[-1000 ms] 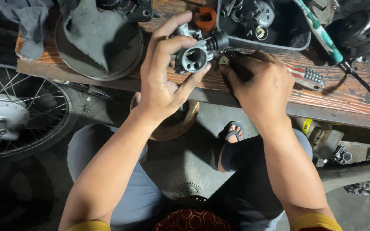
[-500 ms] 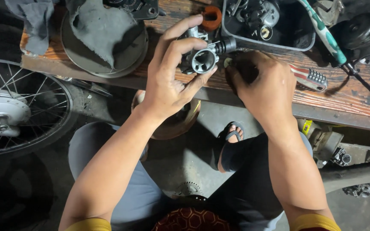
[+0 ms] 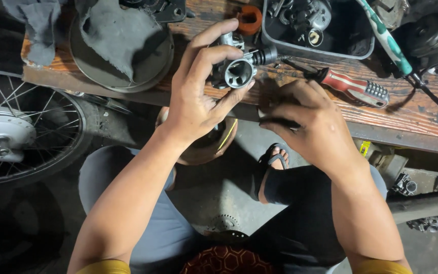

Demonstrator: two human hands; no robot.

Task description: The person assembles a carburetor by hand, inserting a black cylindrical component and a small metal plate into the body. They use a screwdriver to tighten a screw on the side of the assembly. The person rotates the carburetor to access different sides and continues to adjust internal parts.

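Worn, orange-brown planks form the wooden bench (image 3: 422,109) across the top of the frame, above a dim concrete floor. Just left of centre, near the bench's front edge, a small cast-metal carburetor (image 3: 236,68) with a round, open throat is gripped by the left hand (image 3: 198,96): fingers are curled over its top and the thumb is pressed under the bore. To its right, the right hand (image 3: 305,122) is held half closed, fingers bent and pinched together around something dark at their tips; what is pinched cannot be told. A red-handled screwdriver (image 3: 353,87) with a ribbed grey end is laid on the planks just beyond that hand. Farther back, a black plastic tray (image 3: 353,48) of oily metal parts is seen, with an orange rubber ring (image 3: 249,19) to its left. In the upper left, a round dark pan (image 3: 117,66) is draped with a frayed grey rag (image 3: 112,35). At the left edge, a spoked wheel (image 3: 21,132) is visible.
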